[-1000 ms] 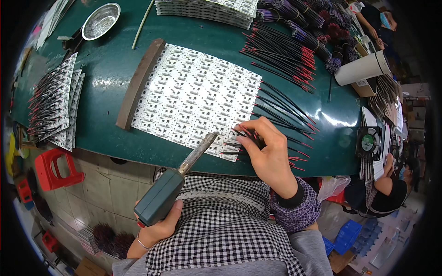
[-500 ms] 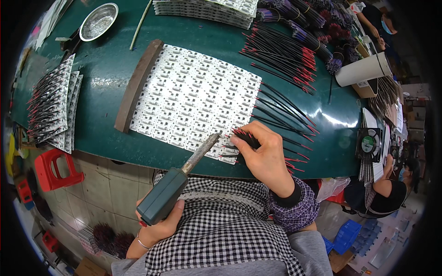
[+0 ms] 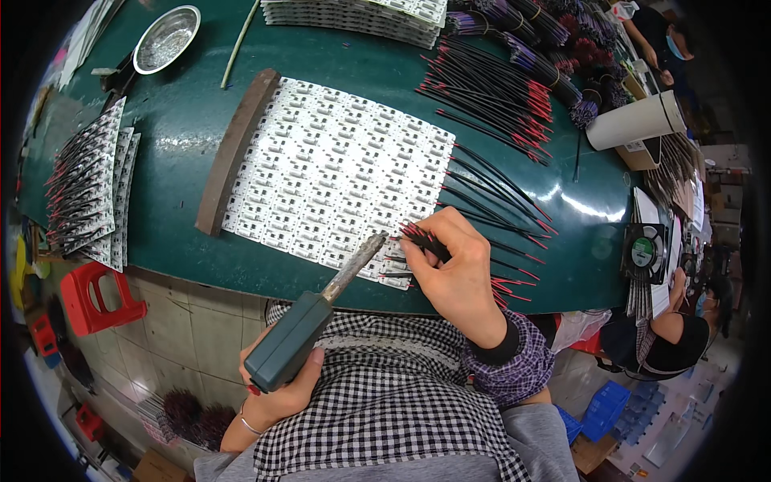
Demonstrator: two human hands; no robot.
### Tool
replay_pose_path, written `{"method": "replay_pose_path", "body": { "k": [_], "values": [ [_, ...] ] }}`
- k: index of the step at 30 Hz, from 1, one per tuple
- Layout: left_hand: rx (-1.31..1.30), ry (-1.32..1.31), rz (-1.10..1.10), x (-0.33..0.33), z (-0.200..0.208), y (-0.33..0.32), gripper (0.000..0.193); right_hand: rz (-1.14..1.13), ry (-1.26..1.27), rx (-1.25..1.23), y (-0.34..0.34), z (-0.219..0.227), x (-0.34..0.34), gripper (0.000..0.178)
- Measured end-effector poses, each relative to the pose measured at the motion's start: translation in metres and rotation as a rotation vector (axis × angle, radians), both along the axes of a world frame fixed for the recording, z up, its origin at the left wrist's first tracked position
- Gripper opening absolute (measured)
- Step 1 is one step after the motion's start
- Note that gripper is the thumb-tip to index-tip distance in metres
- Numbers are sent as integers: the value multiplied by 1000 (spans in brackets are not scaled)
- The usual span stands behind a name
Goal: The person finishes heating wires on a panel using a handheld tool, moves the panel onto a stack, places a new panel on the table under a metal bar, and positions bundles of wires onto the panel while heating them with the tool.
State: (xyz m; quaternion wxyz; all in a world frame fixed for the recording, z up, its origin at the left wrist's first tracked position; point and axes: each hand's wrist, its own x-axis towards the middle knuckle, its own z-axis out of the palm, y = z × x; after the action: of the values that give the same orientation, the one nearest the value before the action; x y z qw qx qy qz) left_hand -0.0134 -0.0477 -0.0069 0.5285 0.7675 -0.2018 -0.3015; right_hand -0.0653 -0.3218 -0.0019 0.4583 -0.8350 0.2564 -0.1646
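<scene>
My left hand (image 3: 283, 394) grips the dark green handle of a soldering iron (image 3: 291, 341). Its long metal tip reaches up to the right, over the near right part of a white circuit board panel (image 3: 337, 177). In my right hand (image 3: 454, 265) is a bundle of black wires (image 3: 424, 238) with red ends, pinched at the panel's right edge. The red ends sit close to the iron's tip; whether they touch is too small to tell. Several black wires (image 3: 490, 181) stick out from the panel's right edge. A brown bar (image 3: 238, 153) lies along its left edge.
Loose black wires with red ends (image 3: 486, 96) lie beyond the panel. At the back are stacked panels (image 3: 353, 14) and a metal bowl (image 3: 166, 40). Wired boards (image 3: 88, 181) stand at the left. A small fan (image 3: 643, 251) sits far right, near a co-worker (image 3: 679, 329).
My right hand has shifted very slightly to the left with the wires. The soldering iron has moved a little to the right; its tip stays near the wire ends.
</scene>
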Motion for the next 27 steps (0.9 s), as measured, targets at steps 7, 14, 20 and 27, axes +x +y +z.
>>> {"method": "replay_pose_path", "body": {
  "k": [7,14,20,27],
  "values": [
    [-44,-273,-2,6,-7,-14,26,10,6,-22,0,0,1,10],
    [-63,-242,-21,5,-8,-15,26,2,8,-13,0,1,1,10],
    [43,-167,-34,5,-2,-9,28,0,5,-20,0,-1,0,10],
    [11,-245,21,2,-1,-6,29,7,17,-9,-1,1,0,11]
  ]
}}
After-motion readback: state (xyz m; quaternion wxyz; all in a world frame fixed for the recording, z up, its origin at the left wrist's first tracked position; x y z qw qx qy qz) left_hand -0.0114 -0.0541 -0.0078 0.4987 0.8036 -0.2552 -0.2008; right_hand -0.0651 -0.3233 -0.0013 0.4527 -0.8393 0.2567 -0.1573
